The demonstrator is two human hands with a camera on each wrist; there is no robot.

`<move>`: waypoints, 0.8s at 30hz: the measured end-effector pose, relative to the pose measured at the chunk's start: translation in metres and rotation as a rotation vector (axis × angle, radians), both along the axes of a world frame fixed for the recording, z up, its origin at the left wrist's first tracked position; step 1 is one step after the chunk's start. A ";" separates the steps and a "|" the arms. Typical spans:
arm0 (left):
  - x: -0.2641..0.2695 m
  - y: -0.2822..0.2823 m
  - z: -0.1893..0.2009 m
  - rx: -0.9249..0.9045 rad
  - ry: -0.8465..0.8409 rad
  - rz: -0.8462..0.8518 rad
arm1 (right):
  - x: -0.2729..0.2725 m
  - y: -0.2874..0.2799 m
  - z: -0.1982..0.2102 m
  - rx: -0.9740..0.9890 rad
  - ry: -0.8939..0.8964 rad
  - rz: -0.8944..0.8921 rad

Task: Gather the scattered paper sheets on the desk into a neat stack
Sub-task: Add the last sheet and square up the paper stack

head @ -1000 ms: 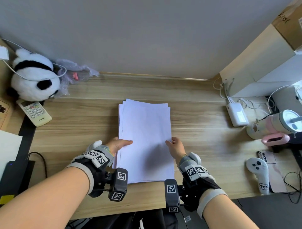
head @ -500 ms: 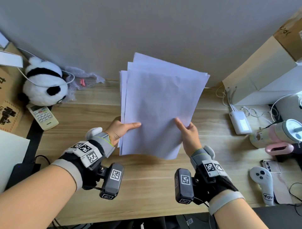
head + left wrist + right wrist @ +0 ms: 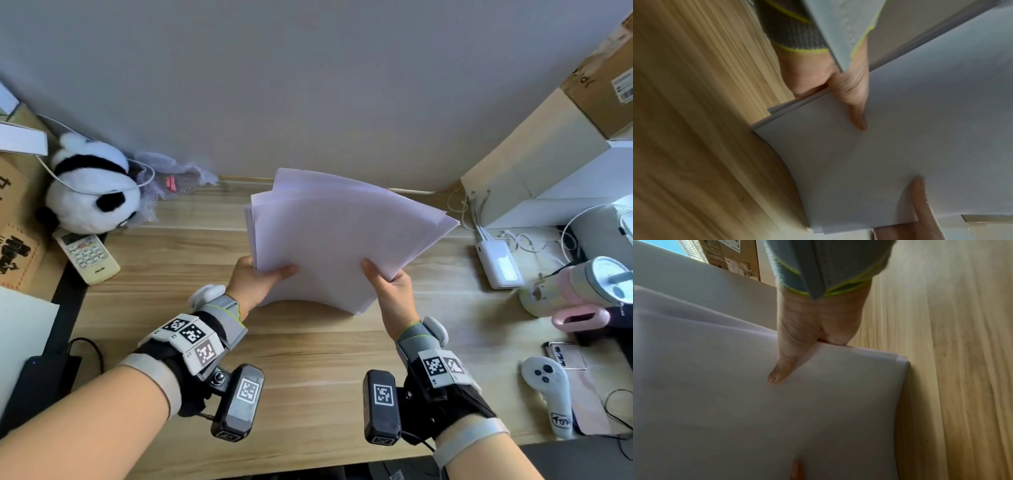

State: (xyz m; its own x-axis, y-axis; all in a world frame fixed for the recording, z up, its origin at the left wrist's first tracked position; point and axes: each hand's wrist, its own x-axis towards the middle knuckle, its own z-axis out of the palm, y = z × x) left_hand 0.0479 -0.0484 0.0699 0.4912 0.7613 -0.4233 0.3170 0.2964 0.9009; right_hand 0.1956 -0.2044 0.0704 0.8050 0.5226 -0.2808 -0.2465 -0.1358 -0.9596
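A sheaf of white paper sheets stands raised over the middle of the wooden desk, tilted to the right, its top edges fanned unevenly. My left hand pinches its lower left edge, thumb on the front. My right hand pinches the lower right edge the same way. In the left wrist view the thumb lies across the paper sheets, whose corners are staggered. In the right wrist view my thumb presses the front sheet of the paper sheets. The fingers behind the paper are hidden.
A panda plush and a remote control lie at the back left. A power bank, a pink-handled cup, a phone and a white controller crowd the right side. Cardboard boxes stand back right.
The sheets lay flat on the desk a second ago. Both hands have lifted them upright off the desk, and the sheaf has since tilted to the right and come lower.
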 end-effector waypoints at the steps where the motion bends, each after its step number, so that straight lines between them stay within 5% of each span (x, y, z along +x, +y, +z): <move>1: -0.001 0.001 0.000 -0.001 0.002 -0.011 | 0.000 0.001 0.002 0.003 0.002 0.000; 24: 0.010 0.007 0.029 0.030 -0.070 -0.040 | 0.012 0.016 0.058 0.154 -0.152 -0.103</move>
State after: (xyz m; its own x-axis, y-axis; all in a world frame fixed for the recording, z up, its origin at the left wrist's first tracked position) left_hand 0.0576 -0.0413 0.0989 0.5486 0.7527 -0.3640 0.2641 0.2571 0.9296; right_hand 0.2073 -0.1887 0.1286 0.8834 0.4625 -0.0756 -0.1027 0.0336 -0.9941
